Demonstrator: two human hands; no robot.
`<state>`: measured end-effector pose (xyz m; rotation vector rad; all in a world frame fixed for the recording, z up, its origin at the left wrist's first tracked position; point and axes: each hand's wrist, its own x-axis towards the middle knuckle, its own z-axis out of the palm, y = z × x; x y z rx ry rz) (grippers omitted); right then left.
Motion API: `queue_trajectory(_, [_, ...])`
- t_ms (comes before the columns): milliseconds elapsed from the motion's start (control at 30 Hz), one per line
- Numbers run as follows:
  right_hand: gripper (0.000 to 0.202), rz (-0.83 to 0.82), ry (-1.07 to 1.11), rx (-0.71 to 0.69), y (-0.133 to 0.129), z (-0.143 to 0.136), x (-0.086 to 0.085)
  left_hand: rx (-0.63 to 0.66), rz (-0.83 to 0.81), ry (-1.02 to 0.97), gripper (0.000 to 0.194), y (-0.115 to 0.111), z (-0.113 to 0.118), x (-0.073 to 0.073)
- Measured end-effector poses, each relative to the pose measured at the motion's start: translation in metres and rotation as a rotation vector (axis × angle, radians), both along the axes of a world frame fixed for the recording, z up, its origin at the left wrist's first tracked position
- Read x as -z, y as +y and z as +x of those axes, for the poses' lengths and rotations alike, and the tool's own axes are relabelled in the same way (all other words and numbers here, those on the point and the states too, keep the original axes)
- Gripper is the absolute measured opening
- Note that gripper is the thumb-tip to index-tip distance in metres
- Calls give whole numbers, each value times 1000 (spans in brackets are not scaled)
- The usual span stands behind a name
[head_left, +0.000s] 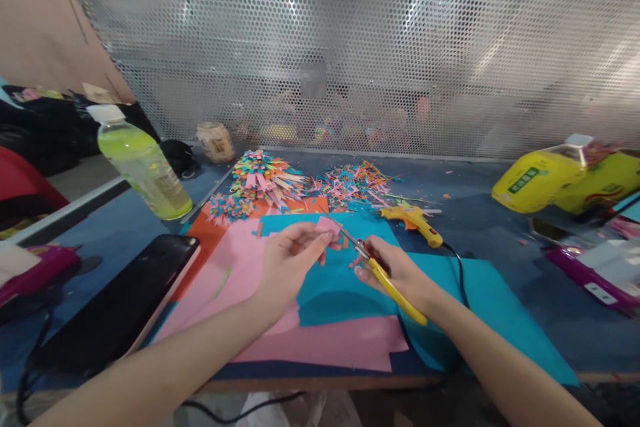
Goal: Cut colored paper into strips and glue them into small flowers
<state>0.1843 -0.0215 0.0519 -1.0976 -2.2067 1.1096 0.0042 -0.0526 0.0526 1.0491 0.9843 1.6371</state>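
Observation:
My left hand point(295, 257) is closed, pinching a small pink piece of paper point(327, 224) between thumb and fingers. My right hand point(393, 267) grips a pair of scissors point(395, 290) with long yellow handles. Their metal blades point up and left, meeting the pink paper; whether they touch it I cannot tell. Beneath both hands lie blue paper sheets point(345, 287) over pink sheets point(225, 267), with an orange sheet point(203, 230) partly covered. Just beyond my hands sit a layered cone of folded paper strips point(265, 177) and a pile of cut scraps point(355, 183).
A yellow glue gun point(413, 221) with a black cord lies beyond my right hand. A phone point(125, 300) and a green drink bottle point(145, 167) are at left. Yellow packages point(540, 177) and a purple box point(593, 277) stand right. A perforated metal panel point(370, 47) closes the back.

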Motion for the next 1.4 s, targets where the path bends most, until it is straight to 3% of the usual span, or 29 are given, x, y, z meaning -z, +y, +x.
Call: queue_trajectory(1400, [36, 88, -123, 22, 1, 4, -2, 8, -4, -1, 9, -1, -1, 0])
